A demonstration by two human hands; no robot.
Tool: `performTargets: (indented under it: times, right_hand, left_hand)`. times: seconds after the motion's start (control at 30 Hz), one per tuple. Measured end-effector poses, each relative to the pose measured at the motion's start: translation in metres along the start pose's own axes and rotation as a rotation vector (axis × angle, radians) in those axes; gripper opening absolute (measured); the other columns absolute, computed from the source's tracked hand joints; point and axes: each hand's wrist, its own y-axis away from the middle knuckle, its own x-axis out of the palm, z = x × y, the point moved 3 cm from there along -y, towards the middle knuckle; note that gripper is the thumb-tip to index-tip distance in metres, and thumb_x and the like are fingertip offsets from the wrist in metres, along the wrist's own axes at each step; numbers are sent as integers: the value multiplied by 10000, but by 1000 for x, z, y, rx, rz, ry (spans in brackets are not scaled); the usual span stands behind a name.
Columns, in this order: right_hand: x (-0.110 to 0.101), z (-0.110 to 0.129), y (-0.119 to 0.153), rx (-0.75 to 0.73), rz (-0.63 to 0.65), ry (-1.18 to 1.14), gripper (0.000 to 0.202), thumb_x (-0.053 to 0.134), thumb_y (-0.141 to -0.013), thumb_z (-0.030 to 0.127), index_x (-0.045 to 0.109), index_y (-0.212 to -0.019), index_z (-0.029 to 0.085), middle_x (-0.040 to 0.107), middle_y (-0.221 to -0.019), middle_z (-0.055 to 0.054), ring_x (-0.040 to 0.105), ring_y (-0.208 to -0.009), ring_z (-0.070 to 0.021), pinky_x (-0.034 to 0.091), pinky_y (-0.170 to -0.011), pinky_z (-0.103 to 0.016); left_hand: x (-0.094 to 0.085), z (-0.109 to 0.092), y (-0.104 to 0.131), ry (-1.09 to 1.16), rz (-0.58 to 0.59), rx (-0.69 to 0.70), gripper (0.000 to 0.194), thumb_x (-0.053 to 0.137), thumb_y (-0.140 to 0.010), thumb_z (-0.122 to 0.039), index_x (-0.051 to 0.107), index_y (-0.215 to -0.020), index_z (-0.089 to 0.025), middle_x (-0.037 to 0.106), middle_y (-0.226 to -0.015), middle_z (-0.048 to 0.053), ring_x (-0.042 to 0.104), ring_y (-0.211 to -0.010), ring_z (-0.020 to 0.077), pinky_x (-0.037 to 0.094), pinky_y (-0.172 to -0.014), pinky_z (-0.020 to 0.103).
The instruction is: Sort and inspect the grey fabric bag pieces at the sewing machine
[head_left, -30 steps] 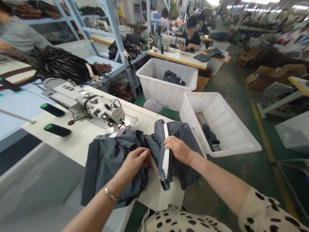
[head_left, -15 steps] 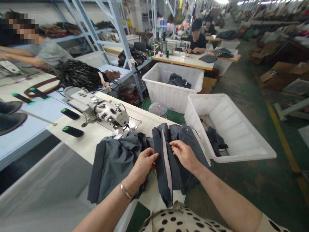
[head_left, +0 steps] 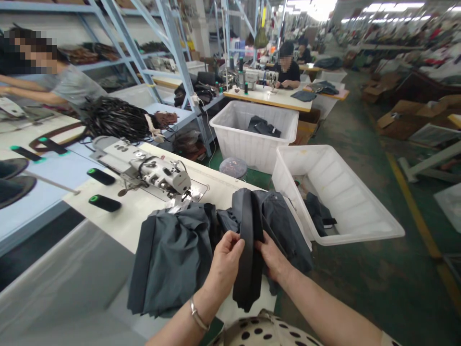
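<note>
A dark grey garment (head_left: 176,259) lies across the front of the cream sewing table, bunched in the middle, with a long dark band standing up between my hands. My left hand (head_left: 227,254) pinches the band's left edge between thumb and fingers. On the other side, my right hand (head_left: 272,254) holds the fabric, its fingertips partly hidden behind the folds. Just beyond the cloth sits a white sewing machine (head_left: 158,168), its needle area close to the garment's far edge.
Two white plastic bins (head_left: 360,238) with dark cloth inside stand to the right and ahead. Black thread cones (head_left: 104,203) lie left of the machine. A stool (head_left: 233,167) is beyond the table. One person sits at far left, others work further back.
The band has been turned so its pale strip no longer shows. My right hand has moved down and closed on the fabric. The view has shifted slightly.
</note>
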Motion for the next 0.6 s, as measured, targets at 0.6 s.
performTargets:
  times: [0.6]
  right_hand:
    - [-12,60,-20,-282,173,332,349,607,-733,309,638,-1056,180,619,-1159,-61,509,-1137,-232,291,-1063,-381]
  left_hand:
    - [-6,-52,76,250,716,-426,271,576,-499,-57,701,-731,-121,645,-663,34,564,-607,146,447,-592,237]
